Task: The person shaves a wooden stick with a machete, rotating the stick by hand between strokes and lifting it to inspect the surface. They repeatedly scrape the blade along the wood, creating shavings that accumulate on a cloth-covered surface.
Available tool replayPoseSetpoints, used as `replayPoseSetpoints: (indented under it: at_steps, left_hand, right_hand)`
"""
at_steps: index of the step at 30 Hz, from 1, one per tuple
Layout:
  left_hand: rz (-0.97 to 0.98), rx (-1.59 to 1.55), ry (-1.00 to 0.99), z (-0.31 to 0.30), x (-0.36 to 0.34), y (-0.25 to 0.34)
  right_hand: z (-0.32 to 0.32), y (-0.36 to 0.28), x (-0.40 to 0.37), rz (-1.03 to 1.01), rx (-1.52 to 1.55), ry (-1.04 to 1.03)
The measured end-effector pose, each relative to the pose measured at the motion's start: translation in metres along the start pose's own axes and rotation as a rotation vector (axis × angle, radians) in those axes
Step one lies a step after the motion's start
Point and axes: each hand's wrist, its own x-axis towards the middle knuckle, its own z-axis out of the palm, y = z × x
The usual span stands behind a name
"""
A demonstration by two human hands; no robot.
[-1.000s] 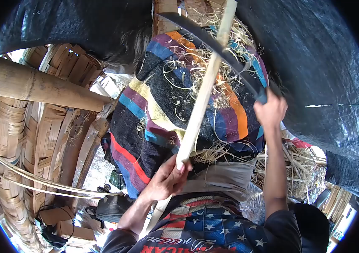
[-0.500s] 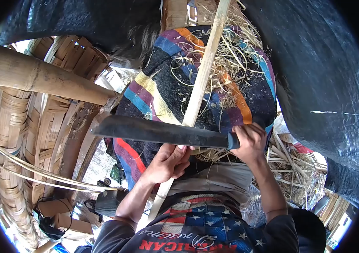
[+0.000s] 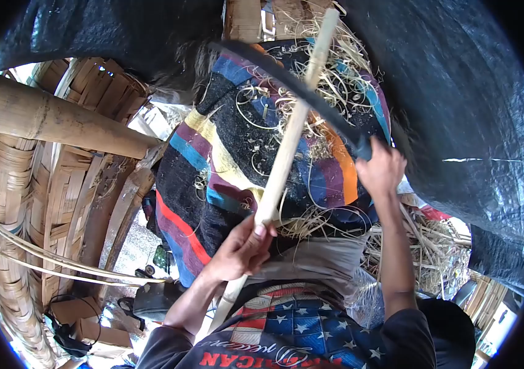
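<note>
While a thick tan bamboo pole [image 3: 59,120] lies well out to the left of the left hand [image 3: 242,247], that hand is curled snugly around a long, pale, bamboo-like strip [image 3: 281,163] above a dark, multicoloured striped cloth [image 3: 225,147] strewn with curly straw-coloured shavings [image 3: 351,89]. The strip's long axis runs from behind the left hand to a tip pointing forward and rightward. Beyond both hands a long dark blade [image 3: 274,74] crosses it, the right hand [image 3: 382,169] clenched around the handle. Shaving, I'd judge, is the step in hand; a clean stroke calls for a firm left grip and shallow blade angle.
</note>
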Motion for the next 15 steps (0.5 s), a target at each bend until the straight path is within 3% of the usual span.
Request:
replayPoseSetpoints:
  at_steps: [7,9,15]
  left_hand:
    - [0.053,-0.088,-0.028,-0.010,0.001,0.018]
    - [0.077,-0.007,-0.001,-0.009,0.001,0.013]
    - [0.071,0.097,0.026,0.001,0.002,0.016]
  right_hand:
    - [-0.002,-0.027,-0.043,-0.544,0.430,0.204]
    - [-0.002,-0.024,-0.046,-0.490,0.397,0.120]
    - [0.005,0.002,-0.017,-0.532,0.395,0.196]
